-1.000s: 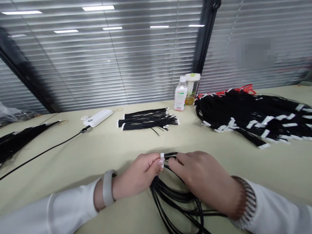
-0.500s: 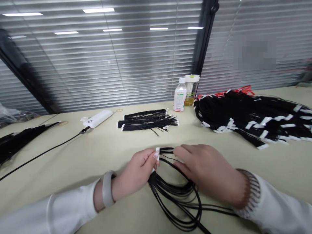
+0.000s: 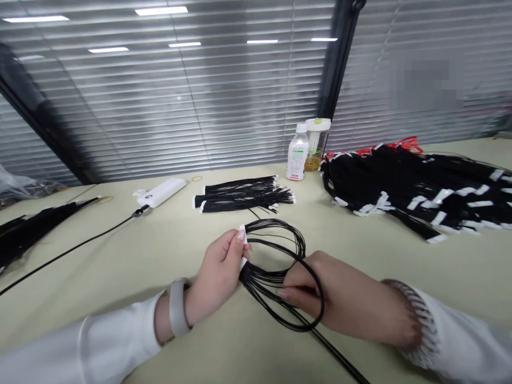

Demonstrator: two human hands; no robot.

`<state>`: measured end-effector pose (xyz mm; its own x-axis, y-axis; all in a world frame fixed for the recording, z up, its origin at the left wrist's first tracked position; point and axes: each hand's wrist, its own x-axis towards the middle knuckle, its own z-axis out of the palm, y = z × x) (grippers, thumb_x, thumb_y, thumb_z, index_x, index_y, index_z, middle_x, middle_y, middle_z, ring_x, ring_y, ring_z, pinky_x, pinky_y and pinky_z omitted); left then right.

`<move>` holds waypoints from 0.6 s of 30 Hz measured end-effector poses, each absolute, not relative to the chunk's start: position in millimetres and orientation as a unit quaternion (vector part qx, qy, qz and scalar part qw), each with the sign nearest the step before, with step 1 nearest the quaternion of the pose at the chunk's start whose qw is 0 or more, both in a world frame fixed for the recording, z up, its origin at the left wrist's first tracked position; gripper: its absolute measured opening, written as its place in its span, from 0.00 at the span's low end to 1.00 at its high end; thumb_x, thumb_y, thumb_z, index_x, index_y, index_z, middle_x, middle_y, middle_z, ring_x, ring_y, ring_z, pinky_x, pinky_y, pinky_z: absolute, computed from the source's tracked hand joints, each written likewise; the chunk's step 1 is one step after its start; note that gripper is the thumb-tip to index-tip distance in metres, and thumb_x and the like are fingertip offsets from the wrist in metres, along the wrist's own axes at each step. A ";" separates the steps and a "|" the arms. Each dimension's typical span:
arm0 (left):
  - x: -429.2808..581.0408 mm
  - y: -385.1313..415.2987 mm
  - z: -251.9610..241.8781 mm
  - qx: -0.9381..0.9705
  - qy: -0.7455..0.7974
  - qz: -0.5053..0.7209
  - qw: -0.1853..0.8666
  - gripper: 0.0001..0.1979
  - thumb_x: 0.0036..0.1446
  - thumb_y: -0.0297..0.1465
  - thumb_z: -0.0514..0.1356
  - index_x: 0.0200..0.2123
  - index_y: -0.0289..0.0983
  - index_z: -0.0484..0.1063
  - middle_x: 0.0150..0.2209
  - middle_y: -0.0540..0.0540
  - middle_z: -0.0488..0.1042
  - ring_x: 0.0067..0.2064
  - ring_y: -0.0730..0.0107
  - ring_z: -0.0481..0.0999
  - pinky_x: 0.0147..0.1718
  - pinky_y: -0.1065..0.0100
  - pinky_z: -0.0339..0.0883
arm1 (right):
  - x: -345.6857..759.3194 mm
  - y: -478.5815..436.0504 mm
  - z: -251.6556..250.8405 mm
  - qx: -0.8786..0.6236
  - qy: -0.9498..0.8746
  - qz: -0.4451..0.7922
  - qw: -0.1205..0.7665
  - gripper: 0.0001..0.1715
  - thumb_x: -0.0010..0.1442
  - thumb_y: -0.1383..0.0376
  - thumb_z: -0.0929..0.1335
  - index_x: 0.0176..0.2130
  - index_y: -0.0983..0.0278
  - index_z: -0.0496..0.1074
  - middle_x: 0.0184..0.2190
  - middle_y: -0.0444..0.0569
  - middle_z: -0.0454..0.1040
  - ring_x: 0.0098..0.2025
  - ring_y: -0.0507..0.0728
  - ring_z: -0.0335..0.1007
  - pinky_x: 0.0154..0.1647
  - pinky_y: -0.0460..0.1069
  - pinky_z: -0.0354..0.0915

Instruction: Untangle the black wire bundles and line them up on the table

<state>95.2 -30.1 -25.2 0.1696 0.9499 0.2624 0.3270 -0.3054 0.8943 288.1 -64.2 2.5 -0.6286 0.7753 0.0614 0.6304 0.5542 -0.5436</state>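
My left hand pinches the white connector end of a black wire bundle, with the thumb on top of the white strip. From there the wires curve out in loops to the right, and a second white end shows just below the thumb. My right hand is closed around part of the looped wires, its thumb and fingers brought together low on the bundle. One loop passes in front of the right hand's knuckles. Loose wires trail toward the bottom edge, right of centre.
Flat black wire bundles with white ends lie behind my hands. At the right is a large heap of black cables. A bottle and a lidded cup stand by the blinds. A white device with a cord lies left.
My right hand has moved down and slightly left, from the upper wires to lower on the bundle. The wires now form rounder loops. My left hand has shifted slightly left, still gripping the end.
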 end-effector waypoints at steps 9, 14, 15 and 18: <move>95.8 -31.9 -27.1 0.700 0.463 0.428 0.335 0.18 0.63 0.37 0.46 0.23 0.37 0.61 0.23 0.52 0.63 0.25 0.73 0.62 0.26 0.72 0.56 | 279.9 -59.2 -17.6 -0.362 -0.870 0.284 0.176 0.18 0.61 0.66 0.59 0.21 0.65 0.60 0.17 0.37 0.50 0.21 0.47 0.46 0.20 0.43 0.46; 96.9 -31.4 -26.7 0.707 0.459 0.417 0.340 0.18 0.62 0.37 0.46 0.23 0.36 0.62 0.22 0.52 0.63 0.25 0.73 0.62 0.25 0.72 0.56 | 276.7 -61.1 -18.4 -0.389 -0.866 0.252 0.186 0.16 0.60 0.67 0.60 0.21 0.65 0.61 0.17 0.37 0.51 0.21 0.47 0.47 0.20 0.43 0.46; 97.0 -31.4 -26.5 0.708 0.459 0.415 0.341 0.18 0.62 0.37 0.46 0.23 0.36 0.62 0.22 0.52 0.63 0.25 0.73 0.62 0.25 0.72 0.56 | 276.0 -61.6 -17.8 -0.392 -0.866 0.248 0.185 0.16 0.60 0.67 0.60 0.22 0.64 0.61 0.17 0.37 0.52 0.21 0.47 0.47 0.20 0.43 0.46; 97.0 -31.5 -26.2 0.713 0.456 0.410 0.339 0.18 0.63 0.37 0.46 0.23 0.36 0.61 0.22 0.52 0.63 0.25 0.73 0.62 0.25 0.72 0.56 | 274.2 -62.3 -15.8 -0.393 -0.870 0.240 0.179 0.14 0.60 0.67 0.61 0.22 0.64 0.61 0.16 0.37 0.53 0.20 0.46 0.47 0.20 0.43 0.46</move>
